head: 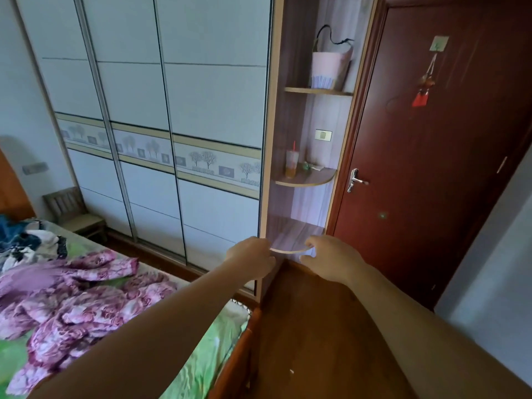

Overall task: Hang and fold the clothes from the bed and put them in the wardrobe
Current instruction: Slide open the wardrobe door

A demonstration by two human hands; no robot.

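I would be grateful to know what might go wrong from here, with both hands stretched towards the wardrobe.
1. The wardrobe doors are shut; fetching clothes first would leave no free hand to slide one open.
2. The cup with a straw stands on the open shelf beside the doors and could be knocked.
3. The purple floral garment lies crumpled near the bed edge and may slip off.

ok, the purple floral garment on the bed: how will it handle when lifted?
Probably floppy: the purple floral garment lies crumpled in folds on the bed, so it should drape from any grip. Likely light, since the fabric looks thin. Its spread-out sleeve may trail.
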